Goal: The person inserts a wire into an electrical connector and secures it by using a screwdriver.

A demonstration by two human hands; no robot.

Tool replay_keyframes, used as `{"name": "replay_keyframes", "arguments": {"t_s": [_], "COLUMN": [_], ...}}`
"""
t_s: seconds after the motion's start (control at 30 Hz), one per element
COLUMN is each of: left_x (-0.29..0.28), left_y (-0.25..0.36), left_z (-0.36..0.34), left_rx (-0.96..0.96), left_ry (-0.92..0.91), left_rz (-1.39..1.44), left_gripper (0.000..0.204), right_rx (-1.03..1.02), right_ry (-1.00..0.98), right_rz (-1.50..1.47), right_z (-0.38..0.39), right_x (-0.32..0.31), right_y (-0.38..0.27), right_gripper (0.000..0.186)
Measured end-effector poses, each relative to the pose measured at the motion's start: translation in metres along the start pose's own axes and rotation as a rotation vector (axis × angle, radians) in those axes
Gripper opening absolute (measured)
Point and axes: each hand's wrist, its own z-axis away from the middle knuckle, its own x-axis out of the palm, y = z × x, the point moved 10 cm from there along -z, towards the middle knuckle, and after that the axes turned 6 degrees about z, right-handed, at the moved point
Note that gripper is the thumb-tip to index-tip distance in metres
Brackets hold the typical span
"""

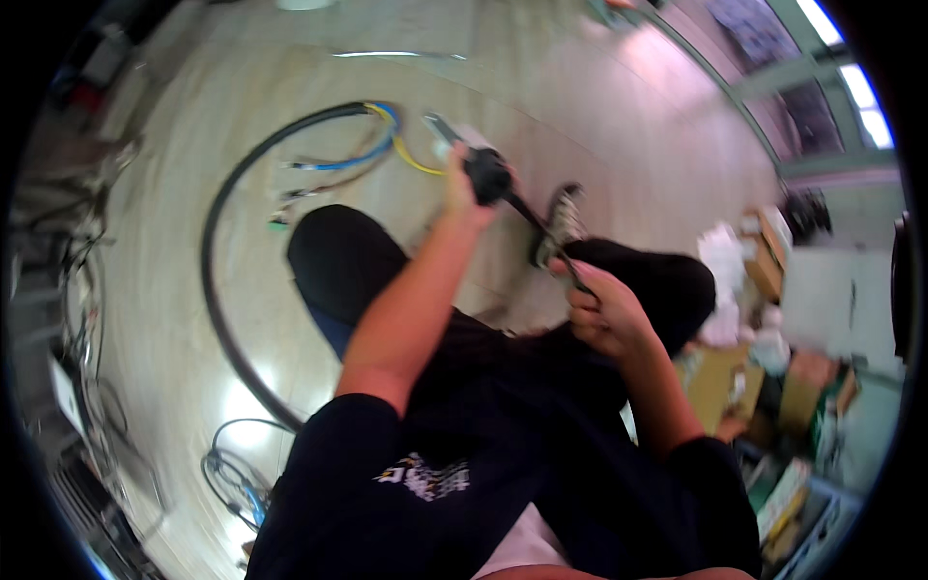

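My left hand (466, 198) is closed round a dark, round black bundle (488, 176), which looks like a roll of black tape but is blurred. A pale, flat-ended piece (441, 128) sticks out beyond the fingers on the far side. From the bundle a black strip (525, 210) runs taut down to the right. My right hand (607, 307) is closed on the lower end of this strip, above my right thigh. On the floor left of my knees curves a thick black cable (215, 261). Blue wires (382, 147) and a yellow wire (411, 159) fan out of its far end.
A thin metal strip (396, 55) lies on the floor ahead. Thinner coiled cables (232, 474) lie at lower left, with equipment and loose wires along the left side. Cardboard boxes (764, 256) and packaging pile up at right. My shoe (563, 220) stands just beyond the black strip.
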Motion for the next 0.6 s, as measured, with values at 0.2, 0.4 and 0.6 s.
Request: {"name": "replay_keyframes", "arguments": {"t_s": [0.2, 0.4, 0.6], "left_x": [0.027, 0.02, 0.022], "left_y": [-0.01, 0.005, 0.003], "left_z": [0.016, 0.017, 0.02], "left_rx": [0.075, 0.091, 0.108], "left_ry": [0.267, 0.293, 0.313], "left_rz": [-0.178, -0.206, -0.197], "left_gripper": [0.057, 0.057, 0.056], "right_rx": [-0.562, -0.612, 0.001], "right_ry": [0.342, 0.341, 0.082], "right_rz": [1.21, 1.091, 0.066], "right_z": [0.024, 0.023, 0.013], "right_x": [-0.007, 0.014, 0.005], "right_y": [-0.059, -0.055, -0.01], "right_gripper": [0.025, 0.032, 0.032]}}
